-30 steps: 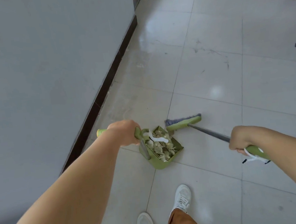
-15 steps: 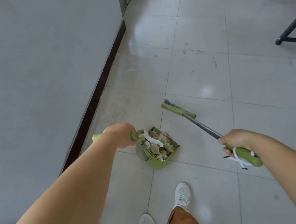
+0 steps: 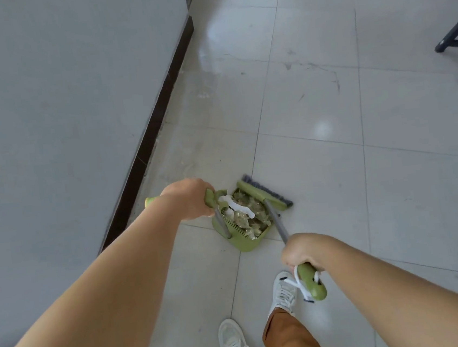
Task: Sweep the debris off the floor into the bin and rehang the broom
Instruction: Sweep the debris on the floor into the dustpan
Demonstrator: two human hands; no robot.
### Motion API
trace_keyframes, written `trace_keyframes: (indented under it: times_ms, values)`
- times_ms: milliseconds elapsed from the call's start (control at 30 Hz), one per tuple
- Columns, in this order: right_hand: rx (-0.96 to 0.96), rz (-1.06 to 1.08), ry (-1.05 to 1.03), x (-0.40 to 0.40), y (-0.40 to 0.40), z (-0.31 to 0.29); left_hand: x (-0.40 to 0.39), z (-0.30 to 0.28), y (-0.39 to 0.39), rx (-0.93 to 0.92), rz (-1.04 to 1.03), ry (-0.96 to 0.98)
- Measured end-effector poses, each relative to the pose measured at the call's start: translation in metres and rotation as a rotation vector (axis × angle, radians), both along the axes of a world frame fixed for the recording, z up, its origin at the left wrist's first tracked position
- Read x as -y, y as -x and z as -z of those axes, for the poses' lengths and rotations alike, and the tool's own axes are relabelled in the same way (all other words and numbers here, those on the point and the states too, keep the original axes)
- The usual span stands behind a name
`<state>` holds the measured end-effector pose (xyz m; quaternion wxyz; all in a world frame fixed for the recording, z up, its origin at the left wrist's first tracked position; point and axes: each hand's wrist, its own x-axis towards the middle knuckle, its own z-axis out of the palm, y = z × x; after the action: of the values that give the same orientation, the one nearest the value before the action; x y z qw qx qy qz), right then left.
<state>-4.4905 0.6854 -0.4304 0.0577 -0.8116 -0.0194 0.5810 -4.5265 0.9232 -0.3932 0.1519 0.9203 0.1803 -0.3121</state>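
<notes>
The broom (image 3: 276,216) runs its long axis from the green handle end at 5 o'clock up to the head at 12 o'clock; the head (image 3: 264,195) lies crosswise at the far lip of the green dustpan (image 3: 246,242), bristles pointing away toward the open tiles. The right hand (image 3: 301,252) has its grip wrapped tight round the upper handle, a white cord looped just below it. The left hand (image 3: 188,198) closes its grip round the dustpan's green handle, which points to 9 o'clock toward the wall. The pan is heaped with debris (image 3: 248,216) and sits just off the dark skirting board (image 3: 147,156) at its left. The tiled floor (image 3: 360,145) opens wide to 1 and 3 o'clock; black furniture legs (image 3: 453,34) stand well apart at 2 o'clock.
</notes>
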Motion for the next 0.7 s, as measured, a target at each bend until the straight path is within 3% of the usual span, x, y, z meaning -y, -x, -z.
trace_keyframes:
  times_ms: [200, 433, 700]
  values:
    - [-0.169, 0.158, -0.101, -0.014, 0.027, -0.013, 0.008, -0.004, 0.019, 0.048, -0.023, 0.042]
    - [-0.135, 0.216, -0.165, -0.009, 0.069, -0.028, 0.003, -0.014, 0.071, 0.093, -0.035, 0.007]
    - [-0.096, 0.107, -0.187, -0.025, 0.121, -0.049, -0.001, -0.033, 0.132, 0.121, -0.089, 0.016]
